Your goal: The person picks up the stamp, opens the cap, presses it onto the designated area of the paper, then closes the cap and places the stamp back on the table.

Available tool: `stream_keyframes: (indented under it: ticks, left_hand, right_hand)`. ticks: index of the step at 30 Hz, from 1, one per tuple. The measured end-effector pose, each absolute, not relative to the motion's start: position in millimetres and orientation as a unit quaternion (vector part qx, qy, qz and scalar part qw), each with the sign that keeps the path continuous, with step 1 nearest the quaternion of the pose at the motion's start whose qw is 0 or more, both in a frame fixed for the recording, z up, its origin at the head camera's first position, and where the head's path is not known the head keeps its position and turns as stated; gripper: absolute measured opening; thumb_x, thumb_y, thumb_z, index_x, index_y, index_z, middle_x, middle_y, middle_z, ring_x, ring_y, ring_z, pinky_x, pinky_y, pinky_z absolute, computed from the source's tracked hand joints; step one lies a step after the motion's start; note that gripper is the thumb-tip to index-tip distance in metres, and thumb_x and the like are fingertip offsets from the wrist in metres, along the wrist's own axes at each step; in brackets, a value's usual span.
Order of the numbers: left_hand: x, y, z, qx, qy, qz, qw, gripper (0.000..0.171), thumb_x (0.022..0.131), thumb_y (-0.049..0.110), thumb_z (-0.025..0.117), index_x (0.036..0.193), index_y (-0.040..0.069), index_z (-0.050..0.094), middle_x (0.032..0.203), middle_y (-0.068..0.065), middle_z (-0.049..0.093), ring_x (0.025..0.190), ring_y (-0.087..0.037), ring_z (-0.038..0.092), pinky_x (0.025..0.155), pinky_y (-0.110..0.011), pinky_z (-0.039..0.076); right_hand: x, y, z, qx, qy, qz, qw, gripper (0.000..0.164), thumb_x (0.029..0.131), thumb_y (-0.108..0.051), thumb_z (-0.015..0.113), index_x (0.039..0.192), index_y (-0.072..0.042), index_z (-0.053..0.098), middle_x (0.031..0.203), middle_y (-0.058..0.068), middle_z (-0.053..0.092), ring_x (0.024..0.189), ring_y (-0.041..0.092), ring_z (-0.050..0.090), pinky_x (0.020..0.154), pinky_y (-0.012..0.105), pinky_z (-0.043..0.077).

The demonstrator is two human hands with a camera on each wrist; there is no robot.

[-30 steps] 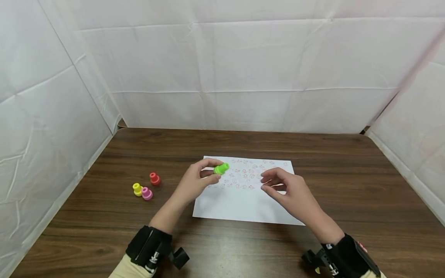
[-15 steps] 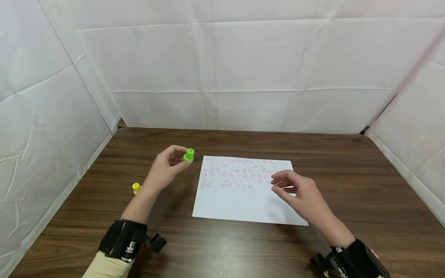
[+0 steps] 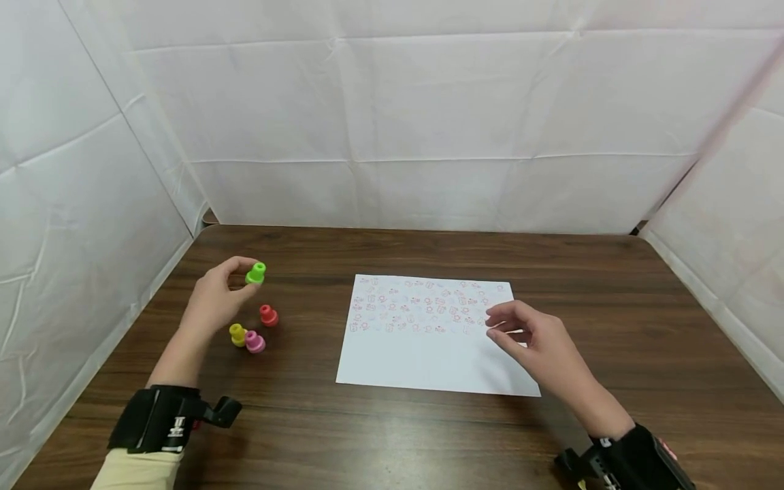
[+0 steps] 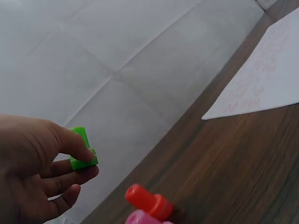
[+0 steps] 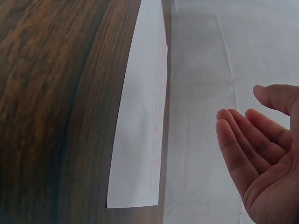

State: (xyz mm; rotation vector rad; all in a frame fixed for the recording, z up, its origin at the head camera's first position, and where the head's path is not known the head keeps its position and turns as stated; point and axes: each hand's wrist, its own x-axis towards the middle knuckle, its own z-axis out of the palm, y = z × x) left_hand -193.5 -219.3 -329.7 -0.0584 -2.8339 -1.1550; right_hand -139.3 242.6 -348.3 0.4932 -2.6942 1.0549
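Note:
My left hand [image 3: 214, 296] pinches a green stamp [image 3: 256, 273] between thumb and fingers, above the left part of the table. In the left wrist view the same green stamp [image 4: 84, 161] sits at the fingertips. Just in front of that hand stand a red stamp [image 3: 268, 315], a yellow stamp [image 3: 237, 334] and a pink stamp [image 3: 254, 341]; the yellow and pink ones stand side by side. My right hand [image 3: 539, 344] hovers over the right edge of a white sheet of paper [image 3: 429, 361], fingers relaxed and holding nothing. Small reddish prints in rows cover the sheet's upper half.
The brown wooden table [image 3: 392, 435] carries all of this. White cloth walls [image 3: 404, 122] enclose it at the back and both sides. Black camera straps [image 3: 156, 416] wrap both wrists.
Holding the green stamp, my left hand has moved from above the paper leftward, over to the other stamps. My right hand has drifted slightly to the right.

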Motion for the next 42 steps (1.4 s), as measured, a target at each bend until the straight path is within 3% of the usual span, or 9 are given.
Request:
stream_keyframes:
  ticks: [13, 24, 35, 42]
  left_hand:
    - [-197.2, -231.6, -349.8, 0.029, -0.955, -0.291, -0.043, 0.037, 0.098, 0.019, 0.06, 0.128, -0.002, 0.051, 0.132, -0.034, 0.055, 0.116, -0.049, 0.058, 0.084, -0.053, 0.053]
    - [-202.4, -227.0, -357.1, 0.057, -0.964, -0.244, -0.089, 0.035, 0.096, 0.02, 0.064, 0.124, 0.001, 0.055, 0.127, -0.029, 0.059, 0.103, -0.039, 0.063, 0.071, -0.042, 0.049]
    - [-203.8, -228.2, -359.4, 0.068, -0.963, -0.241, -0.095, 0.036, 0.093, 0.018, 0.066, 0.124, 0.002, 0.056, 0.123, -0.028, 0.059, 0.095, -0.034, 0.06, 0.067, -0.039, 0.047]
    - [-199.2, -227.6, -357.4, 0.05, -0.967, -0.237, -0.078, 0.04, 0.093, 0.019, 0.067, 0.127, 0.001, 0.056, 0.131, -0.03, 0.051, 0.108, -0.042, 0.056, 0.079, -0.051, 0.05]
  right_hand:
    - [-137.8, 246.9, -351.4, 0.163, -0.912, 0.363, 0.102, 0.022, 0.092, -0.016, 0.072, 0.113, -0.014, 0.067, 0.103, 0.004, 0.074, 0.089, 0.006, 0.069, 0.076, 0.021, 0.058]
    - [-134.7, 250.4, -352.8, 0.154, -0.916, 0.356, 0.102, 0.021, 0.092, -0.017, 0.072, 0.112, -0.014, 0.067, 0.102, 0.001, 0.074, 0.089, 0.006, 0.069, 0.076, 0.024, 0.059]
    - [-134.5, 251.6, -353.4, 0.152, -0.916, 0.357, 0.1, 0.021, 0.092, -0.017, 0.072, 0.113, -0.014, 0.067, 0.102, 0.0, 0.074, 0.089, 0.005, 0.069, 0.076, 0.024, 0.059]
    - [-135.6, 252.6, -352.1, 0.163, -0.913, 0.356, 0.112, 0.023, 0.091, -0.015, 0.073, 0.113, -0.015, 0.067, 0.102, 0.003, 0.074, 0.089, 0.006, 0.07, 0.078, 0.025, 0.059]
